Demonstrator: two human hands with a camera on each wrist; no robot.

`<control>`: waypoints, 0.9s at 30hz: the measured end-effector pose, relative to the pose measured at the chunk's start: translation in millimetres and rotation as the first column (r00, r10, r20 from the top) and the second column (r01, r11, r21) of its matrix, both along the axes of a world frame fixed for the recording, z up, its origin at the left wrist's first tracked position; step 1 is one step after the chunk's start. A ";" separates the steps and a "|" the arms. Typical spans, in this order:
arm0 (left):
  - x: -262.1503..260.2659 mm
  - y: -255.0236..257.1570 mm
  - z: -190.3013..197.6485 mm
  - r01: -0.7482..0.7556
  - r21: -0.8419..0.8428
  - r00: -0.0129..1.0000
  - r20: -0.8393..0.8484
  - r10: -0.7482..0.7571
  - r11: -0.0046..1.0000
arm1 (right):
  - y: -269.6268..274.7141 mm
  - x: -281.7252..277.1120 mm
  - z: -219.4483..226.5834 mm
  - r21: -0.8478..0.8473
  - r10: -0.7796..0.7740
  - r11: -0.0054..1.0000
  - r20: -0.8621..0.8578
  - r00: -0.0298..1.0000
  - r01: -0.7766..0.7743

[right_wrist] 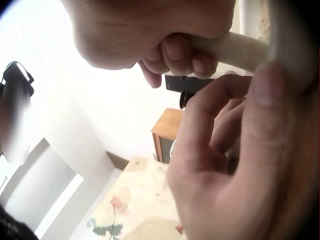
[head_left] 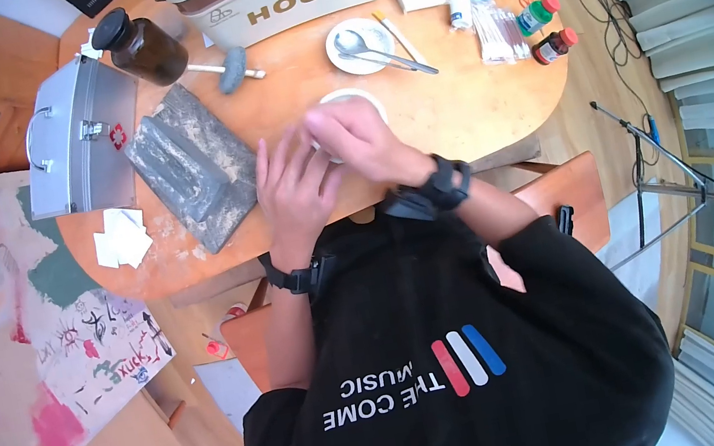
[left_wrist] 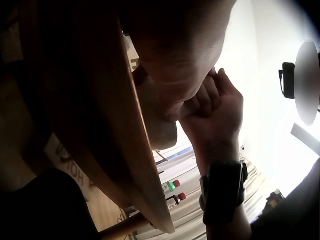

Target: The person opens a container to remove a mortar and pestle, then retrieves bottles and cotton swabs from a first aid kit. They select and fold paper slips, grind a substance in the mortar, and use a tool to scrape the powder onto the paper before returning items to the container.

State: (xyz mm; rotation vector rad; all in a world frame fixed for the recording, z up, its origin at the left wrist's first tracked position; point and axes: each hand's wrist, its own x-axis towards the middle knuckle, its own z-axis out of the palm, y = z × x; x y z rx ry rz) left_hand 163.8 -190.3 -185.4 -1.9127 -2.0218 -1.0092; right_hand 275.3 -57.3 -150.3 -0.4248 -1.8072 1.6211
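A white mortar (head_left: 376, 103) stands near the table's front edge, mostly covered by the hands in the head view. My right hand (head_left: 366, 140) grips the handle of a whitish pestle (right_wrist: 242, 50) in a fist, and the pestle's lower end goes down into the mortar. On the mortar's left side is my left hand (head_left: 294, 191), its thumb (right_wrist: 270, 95) against the outer wall and its fingers bent around it. What lies inside the mortar is hidden.
Behind the mortar a white dish (head_left: 338, 59) holds a spoon (head_left: 385, 54). To the left lie a dusty grey stone slab (head_left: 220, 151) and a silver case (head_left: 67, 150). A brown jar (head_left: 156, 58), cream HOUSE box (head_left: 289, 1), swab pack (head_left: 495, 31) and red-capped bottles (head_left: 538, 14) stand farther back.
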 end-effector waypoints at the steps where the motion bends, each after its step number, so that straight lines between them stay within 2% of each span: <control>1: 0.7 0.1 0.9 0.002 0.004 1.000 0.008 -0.002 1.000 | 3.7 7.7 -1.8 0.125 0.026 0.992 -0.048 0.999 -0.020; 2: 0.6 1.8 1.2 0.003 0.012 1.000 0.017 -0.003 1.000 | 8.9 13.1 -1.9 0.254 0.059 0.966 -0.090 0.994 -0.034; 3: -1.3 0.4 -2.4 0.004 0.002 1.000 0.013 -0.004 1.000 | 17.5 13.9 -0.8 0.144 -0.068 0.987 -0.005 0.998 0.068; 4: -0.3 -2.2 -3.2 0.005 0.003 1.000 0.009 -0.005 1.000 | 27.8 11.2 -0.2 -0.098 -0.147 0.984 0.032 0.989 0.149; 6: 0.6 3.5 -3.6 0.001 0.024 1.000 -0.005 -0.001 1.000 | 29.3 -6.1 -7.4 -0.238 -0.230 0.950 -0.085 0.969 0.204; 8: 2.0 4.6 0.4 -0.005 0.037 1.000 -0.008 0.005 0.999 | 6.7 -1.5 3.0 -0.152 -0.072 0.986 0.008 0.997 0.072; 9: 1.5 2.9 2.0 -0.007 0.040 1.000 -0.010 0.007 0.999 | 2.3 4.8 1.1 -0.023 0.040 0.999 -0.026 0.999 -0.041; 12: 0.3 1.9 -0.8 0.003 0.022 1.000 0.002 -0.003 1.000 | 21.6 11.4 1.0 0.081 -0.073 0.994 0.003 0.997 0.072; 13: 0.7 0.1 -1.7 0.009 0.015 1.000 -0.003 -0.009 1.000 | 30.4 3.4 -1.5 -0.055 -0.153 0.987 -0.009 0.988 0.152; 16: 1.0 1.4 -3.7 0.002 0.022 1.000 0.001 -0.002 1.000 | 10.8 -11.8 -10.2 -0.349 -0.107 0.935 -0.088 0.990 0.070; 17: 1.4 0.5 -1.6 0.001 0.028 1.000 0.003 -0.001 1.000 | 2.7 0.7 8.4 -0.144 0.024 0.989 0.015 1.000 -0.022; 20: -1.2 -0.5 -0.3 -0.002 0.027 1.000 0.005 0.002 1.000 | 19.1 3.7 3.5 0.173 0.022 0.985 -0.024 0.999 -0.018; 21: 0.2 -2.8 -1.6 0.003 0.022 1.000 -0.001 -0.003 1.000 | 24.6 4.1 3.8 0.138 -0.142 0.981 0.060 0.988 0.133; 24: 3.1 1.3 -3.9 0.011 0.036 1.000 0.000 -0.011 0.999 | 10.5 -17.2 0.3 -0.111 -0.169 0.980 -0.025 0.985 0.166; 25: 0.2 -0.4 -3.1 0.015 0.036 1.000 -0.004 -0.015 0.999 | 8.0 -9.0 0.4 -0.152 -0.004 0.988 0.064 0.998 0.014; 27: -0.4 -1.9 -1.3 0.009 0.037 1.000 -0.006 -0.009 0.999 | 8.0 4.7 -0.9 -0.017 -0.059 0.998 0.086 0.995 0.060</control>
